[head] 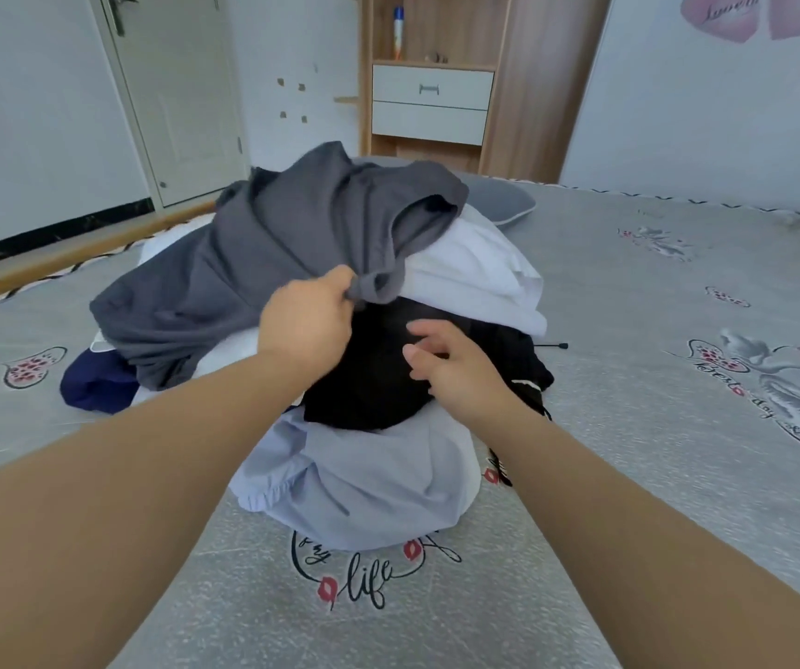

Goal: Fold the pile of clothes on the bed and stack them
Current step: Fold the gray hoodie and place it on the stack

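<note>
A heap of clothes sits in the middle of the bed [678,292]. A dark grey garment [262,243] drapes over its top and left side. My left hand [308,318] pinches an edge of that grey garment and lifts it. Under it lie a white garment [475,272], a black garment [369,379] and, nearest me, a pale blue garment [369,485]. A navy piece [93,383] pokes out at the left. My right hand [451,364] hovers over the black garment with fingers spread, holding nothing.
The bed has a grey printed mattress cover. A grey pillow [504,205] lies behind the heap. A wooden cabinet [431,89] with white drawers stands against the far wall, a door [171,89] at the left. A wooden bed rail [50,258] runs along the left edge.
</note>
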